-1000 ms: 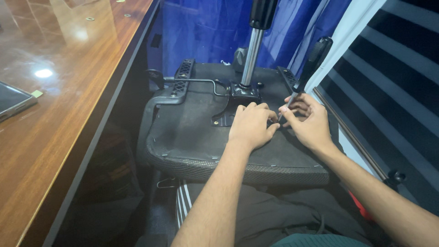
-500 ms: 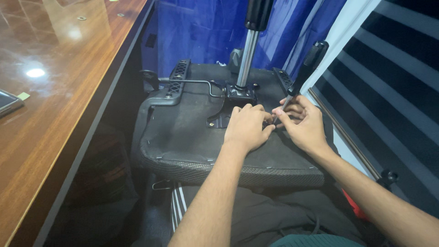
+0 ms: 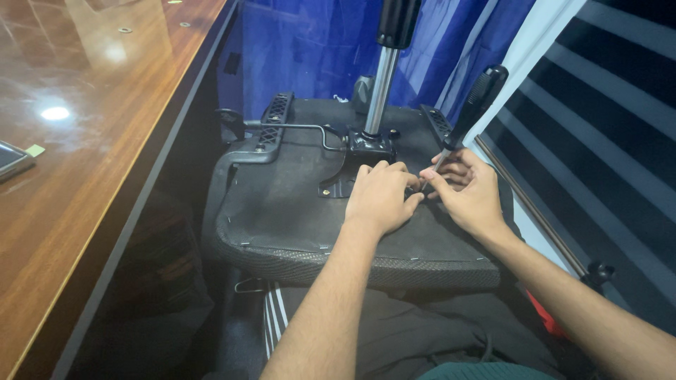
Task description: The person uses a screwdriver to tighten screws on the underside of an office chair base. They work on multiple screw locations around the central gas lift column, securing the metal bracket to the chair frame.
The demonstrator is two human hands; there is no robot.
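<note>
A wooden desk [image 3: 84, 176] is running down the left of the frame. In the middle, an upturned chair seat [image 3: 282, 211] is lying underside up, gas cylinder [image 3: 384, 84] sticking upward. The left hand [image 3: 380, 197] is resting curled on the seat, and just right the right hand [image 3: 468, 193] is pinching a black-handled screwdriver [image 3: 475, 102].

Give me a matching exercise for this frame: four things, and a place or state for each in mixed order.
1. screwdriver
2. left hand
3. metal post
4. wooden table

A. along the view's left side
B. knuckles up on the seat's underside
C. stands up from the seat's middle
D. tilted, in the right hand's grip

Pairs: 1-D, 2-B, 3-C, 4-A
</note>
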